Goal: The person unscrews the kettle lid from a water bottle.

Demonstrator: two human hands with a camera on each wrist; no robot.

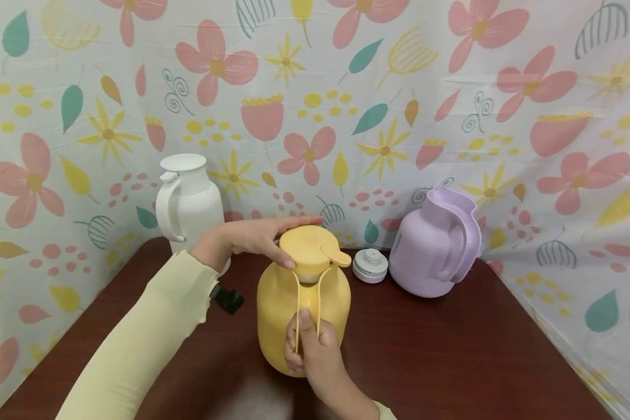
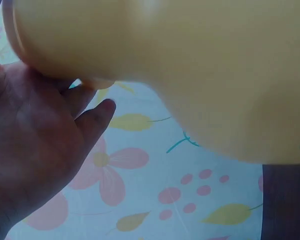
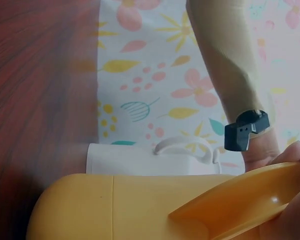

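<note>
In the head view, a yellow thermos jug [image 1: 273, 315] stands upright on the dark table. Its round yellow lid [image 1: 303, 248] sits at the neck, with a tab pointing right and a pale band showing under its rim. My left hand [image 1: 252, 238] grips this lid from the left, thumb on the near side and fingers behind. Below, my right hand [image 1: 322, 353] holds the jug's handle [image 3: 250, 195], thumb along it. The left wrist view shows the left palm and fingers against the yellow lid; some fingertips are hidden behind it.
Back left stands a white jug [image 1: 189, 204], partly covered by the left arm. Right of the yellow jug lies a white-grey stopper [image 1: 370, 265], beside a lilac jug [image 1: 425, 251] with an uncovered mouth. A flowered curtain [image 1: 315, 116] hangs behind the table.
</note>
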